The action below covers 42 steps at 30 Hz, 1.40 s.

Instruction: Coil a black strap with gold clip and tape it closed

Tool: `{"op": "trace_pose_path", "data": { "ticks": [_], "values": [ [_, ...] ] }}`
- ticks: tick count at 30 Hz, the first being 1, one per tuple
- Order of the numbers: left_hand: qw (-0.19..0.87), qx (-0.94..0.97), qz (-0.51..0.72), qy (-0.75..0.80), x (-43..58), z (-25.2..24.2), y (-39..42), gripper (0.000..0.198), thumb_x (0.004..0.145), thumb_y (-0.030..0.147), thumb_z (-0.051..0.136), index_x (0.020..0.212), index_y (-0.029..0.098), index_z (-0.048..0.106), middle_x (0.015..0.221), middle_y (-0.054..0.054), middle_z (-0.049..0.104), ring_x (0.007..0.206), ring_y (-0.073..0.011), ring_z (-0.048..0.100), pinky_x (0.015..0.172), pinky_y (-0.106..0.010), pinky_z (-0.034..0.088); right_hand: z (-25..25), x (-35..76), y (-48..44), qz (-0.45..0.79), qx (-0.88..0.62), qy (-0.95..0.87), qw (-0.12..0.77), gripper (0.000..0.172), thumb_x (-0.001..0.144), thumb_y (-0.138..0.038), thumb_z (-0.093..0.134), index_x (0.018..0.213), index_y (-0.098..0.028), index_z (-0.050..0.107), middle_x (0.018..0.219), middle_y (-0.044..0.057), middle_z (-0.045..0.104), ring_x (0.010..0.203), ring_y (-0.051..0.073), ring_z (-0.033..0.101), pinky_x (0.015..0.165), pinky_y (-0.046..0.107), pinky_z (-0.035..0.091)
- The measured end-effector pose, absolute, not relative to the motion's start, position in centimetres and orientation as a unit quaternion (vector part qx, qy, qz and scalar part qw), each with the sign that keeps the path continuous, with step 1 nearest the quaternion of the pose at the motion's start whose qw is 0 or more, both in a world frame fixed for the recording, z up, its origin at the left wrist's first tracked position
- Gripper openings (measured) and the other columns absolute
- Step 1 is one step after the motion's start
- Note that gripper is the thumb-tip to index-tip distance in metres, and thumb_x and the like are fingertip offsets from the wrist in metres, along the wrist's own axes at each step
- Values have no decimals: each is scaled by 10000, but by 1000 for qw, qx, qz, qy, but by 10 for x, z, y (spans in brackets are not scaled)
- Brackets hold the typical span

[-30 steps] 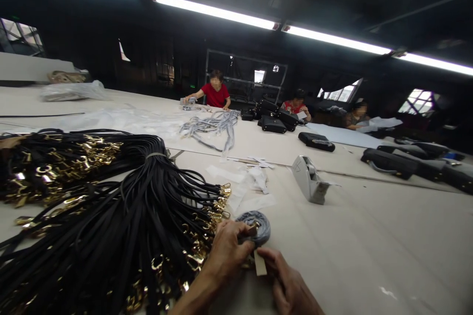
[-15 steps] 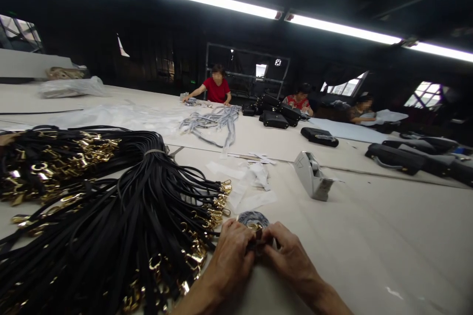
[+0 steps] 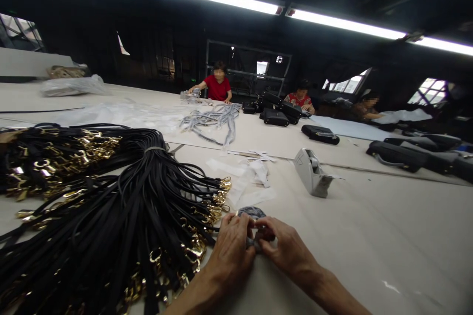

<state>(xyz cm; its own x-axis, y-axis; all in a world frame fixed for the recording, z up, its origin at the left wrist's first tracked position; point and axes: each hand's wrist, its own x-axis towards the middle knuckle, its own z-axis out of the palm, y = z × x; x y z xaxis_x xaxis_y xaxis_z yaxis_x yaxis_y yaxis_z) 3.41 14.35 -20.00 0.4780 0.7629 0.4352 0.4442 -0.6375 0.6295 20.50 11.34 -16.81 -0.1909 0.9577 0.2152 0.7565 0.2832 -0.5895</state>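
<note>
A small coiled grey strap (image 3: 250, 213) lies on the pale table (image 3: 369, 236) right in front of me. My left hand (image 3: 232, 247) has its fingers curled over the coil's left side. From the right, my right hand (image 3: 286, 248) pinches the same coil, fingertips meeting the left hand's. Just left of my hands spreads a big heap of black straps with gold clasps (image 3: 121, 211). The coil is mostly hidden under my fingers.
A grey tape dispenser (image 3: 312, 173) stands beyond my hands, with white paper scraps (image 3: 251, 177) beside it. Farther back lie grey straps (image 3: 216, 120) and black bags (image 3: 275, 115). Three people sit at the table's far edge, one in a red shirt (image 3: 218, 89).
My right hand came up from near the table edge to join the left on the grey coil. A pale strip seen under the coil is now out of sight.
</note>
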Motion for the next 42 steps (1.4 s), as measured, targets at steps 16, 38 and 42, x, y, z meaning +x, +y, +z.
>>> {"op": "trace_pose_path", "data": {
  "ticks": [16,38,42],
  "values": [
    [398,765,349,367,27,-167,139,30,744,225,589,755,198,584,787,-11,623,837,-219,556,865,-357,400,-127,198,110,25,-468,-847,251,192,736,6,537,750,-185,548,719,25,593,736,186,533,649,269,436],
    [691,597,275,300,20,-164,143,185,724,281,617,867,176,567,680,39,550,616,-116,461,557,-212,309,-100,202,105,136,-474,-845,205,194,691,-25,630,759,-207,637,747,-2,618,743,154,572,662,236,454],
    [564,693,293,339,22,-159,140,86,776,234,550,846,186,566,679,49,514,636,-122,431,577,-220,308,-110,200,103,62,-442,-869,212,195,721,-17,559,793,-197,578,760,17,599,743,171,538,689,272,450]
  ]
}}
